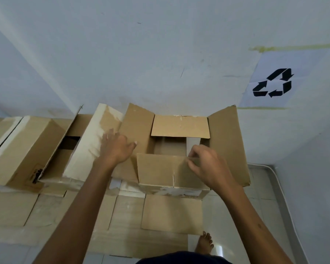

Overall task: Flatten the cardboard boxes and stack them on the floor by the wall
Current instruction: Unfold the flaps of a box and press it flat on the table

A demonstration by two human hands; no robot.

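An open cardboard box [227, 141] stands against the wall with its four top flaps spread. My right hand [206, 166] pinches the top edge of its near flap [160, 170] between thumb and fingers. My left hand [115, 147] lies with spread fingers on the box's left flap [137, 126], touching it flat. Flattened cardboard sheets [122, 216] lie on the floor in front of the box and under it.
To the left, two more boxes [23, 149] [88, 141] lie tipped along the wall. A paper sheet with a recycling sign [272, 82] is taped to the wall at the right. My bare foot [205, 242] stands on the tiled floor.
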